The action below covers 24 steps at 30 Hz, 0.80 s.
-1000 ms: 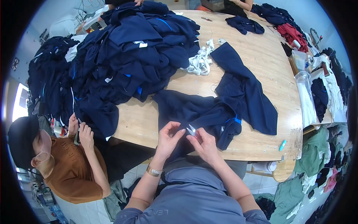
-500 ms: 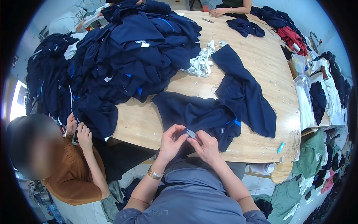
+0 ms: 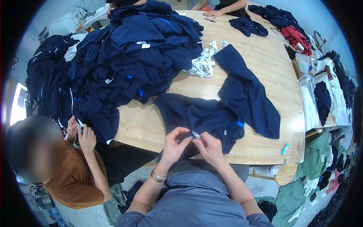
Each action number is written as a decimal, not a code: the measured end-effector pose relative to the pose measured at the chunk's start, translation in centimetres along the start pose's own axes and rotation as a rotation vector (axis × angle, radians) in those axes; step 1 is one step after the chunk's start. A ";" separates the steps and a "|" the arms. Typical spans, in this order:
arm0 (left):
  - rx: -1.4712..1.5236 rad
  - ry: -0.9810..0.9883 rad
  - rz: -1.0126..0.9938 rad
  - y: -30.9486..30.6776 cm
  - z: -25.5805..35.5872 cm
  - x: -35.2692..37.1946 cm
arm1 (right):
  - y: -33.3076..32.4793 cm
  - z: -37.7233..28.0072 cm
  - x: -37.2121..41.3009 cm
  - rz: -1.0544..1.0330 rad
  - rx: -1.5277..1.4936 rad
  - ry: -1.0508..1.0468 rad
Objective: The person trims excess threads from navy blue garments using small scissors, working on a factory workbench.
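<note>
While the wearer sits at the edge of the wide wooden table [image 3: 291, 109], the step in hand looks to be close snipping on the dark blue garment [image 3: 202, 108], which lies rumpled in front of the body, its near part dropping toward the lap and one long panel reaching away over the wood. Between thumb and fingers, the right hand [image 3: 209, 147] grips a small pair of snips [image 3: 196, 135], the pale blades pointing up and toward the other hand. The left hand [image 3: 175, 146] is curled just beside the tip, its thumb and forefinger drawn close together with dark cloth behind and between them; whether they pinch that cloth or a thread is too small to tell. Nor can it be made out whether the blades touch anything. A bright blue trim [image 3: 239, 123] and a small white label [image 3: 225, 132] show on the garment, off to the right of the work. Judging by this pose, the next move calls for the left fingertips to hold the spot steady and taut, for the blades to meet only what is to be cut, and for the fingertips to stay out of their path. Loose folds bunched under both hands could be nicked, so a slow, short bite seems wise, with the cloth spread flat first.
</note>
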<state>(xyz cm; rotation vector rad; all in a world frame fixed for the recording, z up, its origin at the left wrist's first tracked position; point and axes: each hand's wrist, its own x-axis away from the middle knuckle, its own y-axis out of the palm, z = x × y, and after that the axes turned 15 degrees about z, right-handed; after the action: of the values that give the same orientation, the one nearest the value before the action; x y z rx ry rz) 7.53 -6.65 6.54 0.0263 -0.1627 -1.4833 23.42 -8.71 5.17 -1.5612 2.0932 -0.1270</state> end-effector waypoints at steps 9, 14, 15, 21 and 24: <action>-0.019 -0.038 0.021 0.3 0.0 -0.1 | 0.2 0.6 -0.2 0.062 -0.327 0.264; -0.161 0.066 0.008 0.3 -0.8 -0.1 | 0.9 -1.6 -1.5 0.153 -0.277 0.087; -0.241 0.157 0.055 0.6 -0.9 -0.3 | 0.9 -0.8 -1.5 0.081 -0.241 0.087; -0.500 0.160 0.050 -2.4 -0.8 -1.7 | -0.9 2.4 -1.6 0.079 -0.168 0.245; -0.586 0.072 0.326 -5.4 -2.1 -3.8 | -3.7 6.0 -1.0 0.198 -0.027 0.162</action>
<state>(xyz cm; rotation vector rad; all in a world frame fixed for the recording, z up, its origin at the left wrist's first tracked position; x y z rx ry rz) 2.15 -3.58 3.51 -0.4022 0.3168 -1.1559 29.58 -7.63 1.79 -1.3893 2.3721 -0.1600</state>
